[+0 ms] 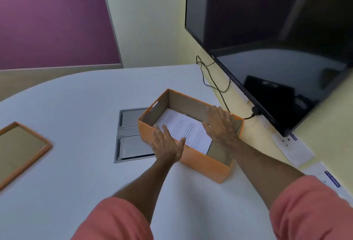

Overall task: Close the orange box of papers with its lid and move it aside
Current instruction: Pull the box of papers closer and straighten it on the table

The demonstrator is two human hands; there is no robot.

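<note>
The orange box stands open on the white table, to the right of its middle. White printed papers lie inside it. My left hand lies flat over the box's near long wall, with fingers spread and fingertips and thumb on the papers. My right hand is flat against the far long wall, fingers reaching over its rim and thumb inside. Neither hand is curled around anything. The orange lid lies upside down at the table's left edge, far from both hands.
A grey metal cable hatch is set in the table just left of the box, partly under it. A dark wall screen hangs at the right with a black cable below. Labelled white sheets lie along the right wall.
</note>
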